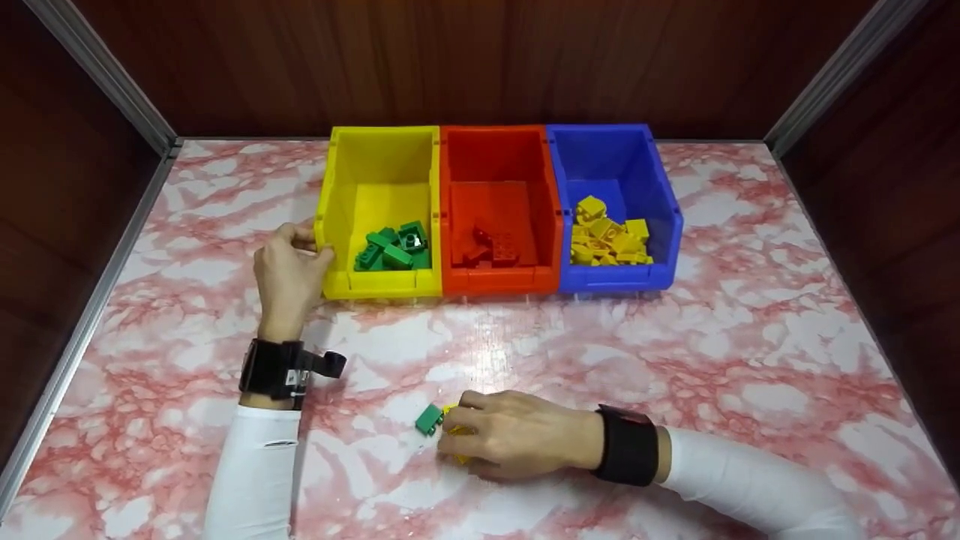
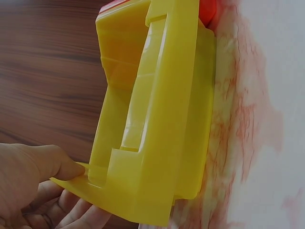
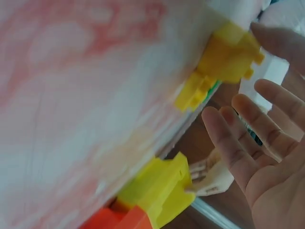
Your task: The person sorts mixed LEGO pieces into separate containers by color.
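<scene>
At the side of the yellow bin, my left hand holds the rim, thumb on the inner side and fingers outside, as the left wrist view shows. My right hand is over yellow bricks on the table, partly covering them. In the right wrist view its fingers are spread, and a larger yellow brick lies between thumb and fingers with a smaller yellow brick beside it. A green brick lies just left of the right fingertips.
Joined to the yellow bin are a red bin and a blue bin. Green bricks lie in the yellow bin, red bricks in the red one, yellow bricks in the blue one. Dark wood panels stand around the marbled table.
</scene>
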`<action>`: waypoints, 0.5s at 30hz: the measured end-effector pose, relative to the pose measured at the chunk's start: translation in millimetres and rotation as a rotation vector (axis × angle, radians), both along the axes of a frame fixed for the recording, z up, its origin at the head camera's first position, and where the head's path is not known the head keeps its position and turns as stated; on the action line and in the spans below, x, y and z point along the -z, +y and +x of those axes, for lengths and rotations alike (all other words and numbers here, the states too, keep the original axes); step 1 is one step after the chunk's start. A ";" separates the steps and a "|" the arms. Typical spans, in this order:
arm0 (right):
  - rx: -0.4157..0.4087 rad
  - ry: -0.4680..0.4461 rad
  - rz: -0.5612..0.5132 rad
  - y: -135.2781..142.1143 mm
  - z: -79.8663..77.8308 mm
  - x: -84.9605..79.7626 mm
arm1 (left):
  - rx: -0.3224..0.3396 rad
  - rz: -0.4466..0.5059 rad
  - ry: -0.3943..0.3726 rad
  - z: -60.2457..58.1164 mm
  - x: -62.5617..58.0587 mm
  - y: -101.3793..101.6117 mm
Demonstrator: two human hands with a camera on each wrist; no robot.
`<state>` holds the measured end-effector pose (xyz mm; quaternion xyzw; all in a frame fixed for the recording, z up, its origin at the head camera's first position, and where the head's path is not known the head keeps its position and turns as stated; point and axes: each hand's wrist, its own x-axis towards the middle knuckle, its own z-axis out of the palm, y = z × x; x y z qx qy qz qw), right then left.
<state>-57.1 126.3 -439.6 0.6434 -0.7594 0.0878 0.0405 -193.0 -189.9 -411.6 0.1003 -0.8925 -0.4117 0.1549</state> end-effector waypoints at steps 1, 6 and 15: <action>-0.011 0.007 -0.013 -1.2 1.2 2.3 | 0.000 0.000 -0.002 0.0 -0.4 0.0; -0.062 0.051 -0.033 -4.3 5.6 10.3 | -0.002 0.000 -0.003 0.1 -1.3 -0.1; -0.035 0.001 -0.020 4.0 1.8 2.6 | -0.005 -0.003 0.006 -0.1 0.2 -0.5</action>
